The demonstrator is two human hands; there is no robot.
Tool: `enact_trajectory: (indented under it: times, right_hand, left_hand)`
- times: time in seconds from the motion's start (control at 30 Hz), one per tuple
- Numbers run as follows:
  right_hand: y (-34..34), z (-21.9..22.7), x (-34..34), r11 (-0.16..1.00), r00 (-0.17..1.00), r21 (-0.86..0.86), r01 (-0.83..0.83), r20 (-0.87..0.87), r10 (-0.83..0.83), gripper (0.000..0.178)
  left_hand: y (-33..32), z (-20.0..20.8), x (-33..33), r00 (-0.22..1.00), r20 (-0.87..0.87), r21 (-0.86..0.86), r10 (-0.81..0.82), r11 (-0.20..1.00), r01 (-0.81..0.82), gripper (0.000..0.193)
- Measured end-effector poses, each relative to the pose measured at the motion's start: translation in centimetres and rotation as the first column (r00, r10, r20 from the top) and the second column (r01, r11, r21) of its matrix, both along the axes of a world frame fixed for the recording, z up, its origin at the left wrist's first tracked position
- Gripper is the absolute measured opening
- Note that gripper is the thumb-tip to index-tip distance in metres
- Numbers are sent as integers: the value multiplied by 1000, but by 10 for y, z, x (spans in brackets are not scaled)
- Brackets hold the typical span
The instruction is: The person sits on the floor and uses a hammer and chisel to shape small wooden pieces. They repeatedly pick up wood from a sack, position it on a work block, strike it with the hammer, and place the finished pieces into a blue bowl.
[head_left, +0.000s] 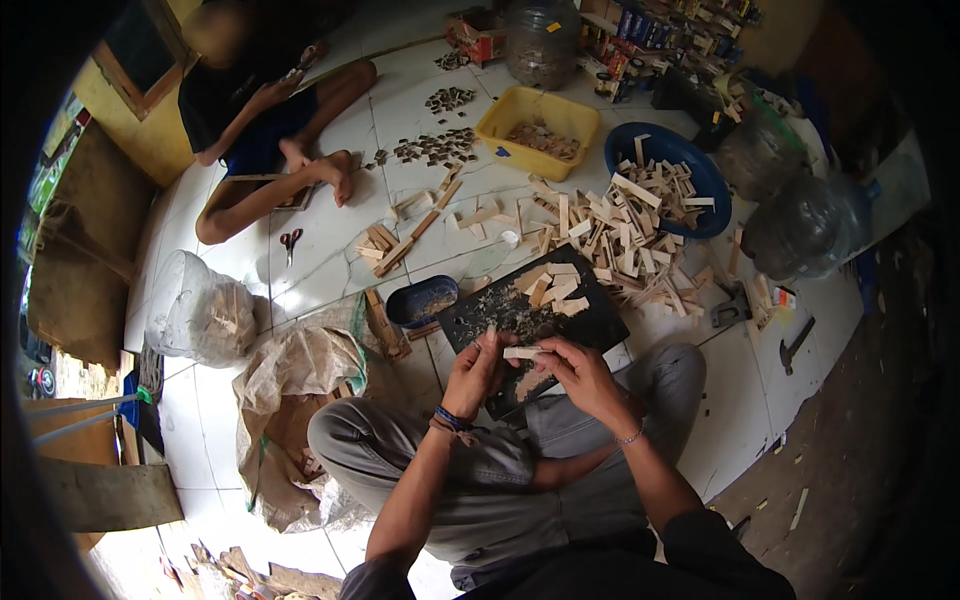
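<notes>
A short, pale wooden block (pixel 522 352) is held level above the black board across my lap. My right hand (pixel 582 375) pinches its right end. The fingers of my left hand (pixel 476 372) are closed at its left end, and what lies inside them is partly hidden. Beneath both hands is the black board (pixel 470 325), strewn with shavings. Several cut wooden pieces (pixel 560 288) rest on the board's far part, beyond my hands.
A large heap of wood pieces (pixel 620 235) spills from a blue basin (pixel 708 175). Further off stands a yellow tub (pixel 490 118). A blue dish (pixel 408 300) and an open sack (pixel 270 370) lie left. A hammer (pixel 797 345) lies right. Another person (pixel 240 110) sits far left near scissors (pixel 290 245).
</notes>
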State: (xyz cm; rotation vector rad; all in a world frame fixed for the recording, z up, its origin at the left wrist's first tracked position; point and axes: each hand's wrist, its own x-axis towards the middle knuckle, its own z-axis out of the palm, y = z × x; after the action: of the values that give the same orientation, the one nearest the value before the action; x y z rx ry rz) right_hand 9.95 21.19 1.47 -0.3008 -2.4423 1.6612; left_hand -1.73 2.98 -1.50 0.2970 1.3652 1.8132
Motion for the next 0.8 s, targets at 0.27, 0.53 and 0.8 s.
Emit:
enact_trajectory:
  times: [0.27, 0.53, 0.8]
  right_hand:
    - [1, 27, 8, 987, 993, 158, -29, -109, 47, 28]
    - [-23, 20, 0, 958, 969, -147, 247, 15, -248, 30]
    - [-41, 5, -9, 908, 952, -300, 292, -1, -306, 21]
  left_hand:
    - [-9, 11, -4, 974, 36, -11, -225, 974, 226, 38]
    - [-3, -2, 0, 980, 184, 160, -81, 986, 52, 36]
    - [3, 3, 6, 999, 30, 60, 19, 998, -21, 28]
